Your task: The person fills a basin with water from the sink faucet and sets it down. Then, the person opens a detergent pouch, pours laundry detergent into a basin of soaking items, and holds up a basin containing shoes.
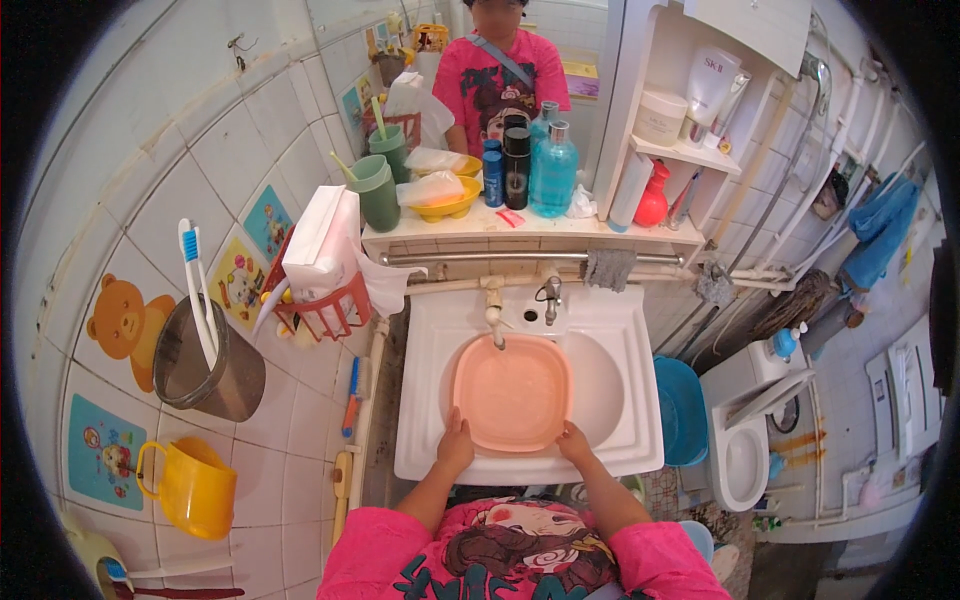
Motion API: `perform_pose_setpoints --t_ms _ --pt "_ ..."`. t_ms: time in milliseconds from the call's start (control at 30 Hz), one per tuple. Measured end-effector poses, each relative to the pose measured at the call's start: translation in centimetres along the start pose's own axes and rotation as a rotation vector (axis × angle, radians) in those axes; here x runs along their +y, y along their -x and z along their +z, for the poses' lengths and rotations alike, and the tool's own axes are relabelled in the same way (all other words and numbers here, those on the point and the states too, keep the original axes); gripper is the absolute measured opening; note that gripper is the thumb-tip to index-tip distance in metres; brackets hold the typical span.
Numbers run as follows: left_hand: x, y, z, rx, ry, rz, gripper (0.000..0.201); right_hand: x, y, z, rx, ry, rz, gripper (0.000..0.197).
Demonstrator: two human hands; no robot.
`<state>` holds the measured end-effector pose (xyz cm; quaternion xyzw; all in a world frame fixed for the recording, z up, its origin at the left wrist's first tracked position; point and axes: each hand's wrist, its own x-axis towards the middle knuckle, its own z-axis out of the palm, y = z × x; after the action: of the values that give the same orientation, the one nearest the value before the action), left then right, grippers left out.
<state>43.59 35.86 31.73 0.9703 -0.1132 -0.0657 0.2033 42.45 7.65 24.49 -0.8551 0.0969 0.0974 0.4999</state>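
While the left hand (457, 443) and right hand (573, 443) grip the near corners of the pink basin (513, 392), it sits in the white sink (625, 462), with open room toward the sink's right edge.

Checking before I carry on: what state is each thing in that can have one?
Basin: upright over sink bowl; water unclear
Left hand: holding basin's near left rim
Right hand: holding basin's near right rim
Cream tap: no visible stream
Toilet lid: raised
Tissue pack: open, tissue hanging out
Toothbrushes: standing in dark cup
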Motion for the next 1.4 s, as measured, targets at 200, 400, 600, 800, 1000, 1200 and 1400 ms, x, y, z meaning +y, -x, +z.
perform_pose_setpoints --t_ms 200,400,600,800,1000,1200,1400 --pt "-0.2 0.1 0.0 0.004 -0.018 -0.014 0.038 -1.9 0.8 -0.5 0.051 0.042 0.041 0.051" --pt "-0.1 0.1 -0.1 -0.027 -0.011 -0.031 0.037 -1.8 0.8 -0.4 0.053 0.061 0.042 0.052" --pt "0.0 0.1 -0.1 -0.009 0.001 -0.022 0.037 -1.0 0.5 -0.3 0.03 0.01 0.031 0.052" --pt "0.0 0.1 0.0 0.043 0.092 -0.019 0.038 -1.9 0.9 -0.6 0.019 -0.025 0.045 0.051" --pt "-0.4 0.1 0.2 -0.01 0.017 -0.017 0.039 -4.0 1.7 -1.6 -0.004 -0.015 0.0 0.049" --pt "-0.7 -0.2 0.7 -0.029 0.044 -0.047 0.041 -3.7 1.5 -1.6 -0.006 0.127 0.007 0.045" --pt "-0.7 -0.4 1.0 0.031 0.312 -0.1 0.042 -2.4 1.1 -1.2 0.024 0.102 0.012 0.043"
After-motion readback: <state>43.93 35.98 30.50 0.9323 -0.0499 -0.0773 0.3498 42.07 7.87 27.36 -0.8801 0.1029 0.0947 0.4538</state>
